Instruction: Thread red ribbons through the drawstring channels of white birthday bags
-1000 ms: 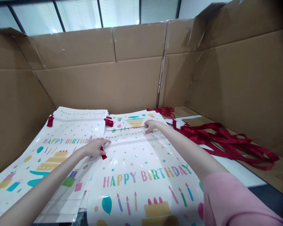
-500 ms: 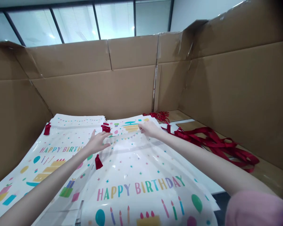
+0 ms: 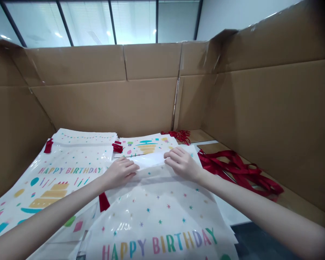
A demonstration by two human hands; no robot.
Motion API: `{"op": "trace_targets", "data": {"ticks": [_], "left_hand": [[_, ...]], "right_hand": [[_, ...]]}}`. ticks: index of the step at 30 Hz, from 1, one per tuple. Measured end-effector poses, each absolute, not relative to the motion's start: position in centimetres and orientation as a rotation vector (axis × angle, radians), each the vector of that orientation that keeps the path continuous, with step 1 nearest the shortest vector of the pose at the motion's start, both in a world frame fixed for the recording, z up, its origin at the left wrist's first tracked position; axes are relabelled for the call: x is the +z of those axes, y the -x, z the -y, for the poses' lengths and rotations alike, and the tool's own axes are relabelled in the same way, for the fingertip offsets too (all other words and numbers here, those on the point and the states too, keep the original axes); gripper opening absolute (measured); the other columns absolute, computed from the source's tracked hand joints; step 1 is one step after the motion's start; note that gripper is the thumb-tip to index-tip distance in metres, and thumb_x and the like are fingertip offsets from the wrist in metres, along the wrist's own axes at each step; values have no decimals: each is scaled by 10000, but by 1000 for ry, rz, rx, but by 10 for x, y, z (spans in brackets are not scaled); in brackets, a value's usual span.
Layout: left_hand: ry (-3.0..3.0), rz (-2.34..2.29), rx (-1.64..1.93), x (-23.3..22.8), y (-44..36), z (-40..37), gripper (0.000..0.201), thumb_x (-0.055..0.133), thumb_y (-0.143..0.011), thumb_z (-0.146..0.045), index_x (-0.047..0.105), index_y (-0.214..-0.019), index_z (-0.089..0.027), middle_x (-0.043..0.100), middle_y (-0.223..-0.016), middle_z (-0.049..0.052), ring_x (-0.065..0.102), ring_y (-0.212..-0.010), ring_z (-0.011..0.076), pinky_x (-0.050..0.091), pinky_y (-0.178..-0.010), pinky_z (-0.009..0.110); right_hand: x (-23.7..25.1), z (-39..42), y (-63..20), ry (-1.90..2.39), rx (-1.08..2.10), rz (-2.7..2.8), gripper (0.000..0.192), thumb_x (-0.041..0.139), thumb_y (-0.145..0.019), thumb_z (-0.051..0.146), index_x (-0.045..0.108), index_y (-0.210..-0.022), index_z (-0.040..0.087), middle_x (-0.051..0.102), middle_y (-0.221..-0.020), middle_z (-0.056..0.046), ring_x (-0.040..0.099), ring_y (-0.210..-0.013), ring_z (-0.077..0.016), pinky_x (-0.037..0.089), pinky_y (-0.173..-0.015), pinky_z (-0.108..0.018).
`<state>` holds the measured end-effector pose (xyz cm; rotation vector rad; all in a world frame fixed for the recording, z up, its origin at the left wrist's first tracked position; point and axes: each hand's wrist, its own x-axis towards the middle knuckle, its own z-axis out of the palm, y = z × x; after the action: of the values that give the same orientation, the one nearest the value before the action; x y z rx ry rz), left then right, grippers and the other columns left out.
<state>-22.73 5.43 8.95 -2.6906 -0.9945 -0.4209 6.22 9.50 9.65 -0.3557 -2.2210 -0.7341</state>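
From my seat I read the scene from the left: a cardboard wall (image 3: 13, 119) closes that side, and against it lies a stack of printed bags (image 3: 62, 169) with a HAPPY BIRTHDAY line and a yellow cake, a red ribbon end (image 3: 48, 146) poking out at its far left corner. Next comes my left hand (image 3: 121, 172), fingers curled down and pressing flat on the top edge of the birthday bag (image 3: 157, 213) in the middle; I see it pinching a folded-over white flap (image 3: 151, 159) rather than gripping anything loose. A red tag (image 3: 104, 202) hangs just under that wrist, beside the bag's left edge. The bag itself lies flat in front of me, its top bowed up slightly (glossy, so the light runs across it), overlapping another bag (image 3: 147, 144) further back. My right hand (image 3: 182, 163) rests on the same flap, fingers bent and spread, thumb side toward the left hand, the two close but apart. Right of that, a heap of red ribbons (image 3: 238, 169) sprawls on the table (image 3: 227, 211), near the right cardboard wall (image 3: 273, 119).
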Motion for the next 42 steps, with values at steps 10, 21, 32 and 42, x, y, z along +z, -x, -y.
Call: {"op": "trace_targets", "data": {"ticks": [10,21,32,42], "left_hand": [[2540,963,-378,78,269,-6,184,414,-834,-93,564,-869,-194,641,-707,12,592,-630,159,409,-617,277],[2260,718,-574,88,268,51,153,459,-862,-95,558,-918,-198,657,-890,67,596,-792,183,484,-707,341],[2448,1018,-505,89,276,66,196,465,-795,-78,607,-852,-202,572,-1291,89,508,-1162,274,444,-899,465],[2564,954,-425,82,281,66,177,474,-837,-83,587,-920,-192,497,-1374,100,525,-1037,260,446,-808,420]], "right_hand": [[106,-44,-86,368,-700,2336,213,405,-904,79,564,-811,186,609,-753,-13,515,-625,-95,379,-583,-219],[108,-15,-110,860,-704,2549,551,490,-673,57,528,-1206,189,587,-1211,-113,619,-705,-162,395,-478,-232],[98,-3,-117,698,-650,2514,418,442,-783,53,597,-1139,208,639,-1146,-89,655,-863,-174,497,-588,-230],[84,-7,-119,605,-659,2479,408,358,-875,63,569,-1198,195,661,-1112,-91,658,-902,-163,521,-609,-240]]}}
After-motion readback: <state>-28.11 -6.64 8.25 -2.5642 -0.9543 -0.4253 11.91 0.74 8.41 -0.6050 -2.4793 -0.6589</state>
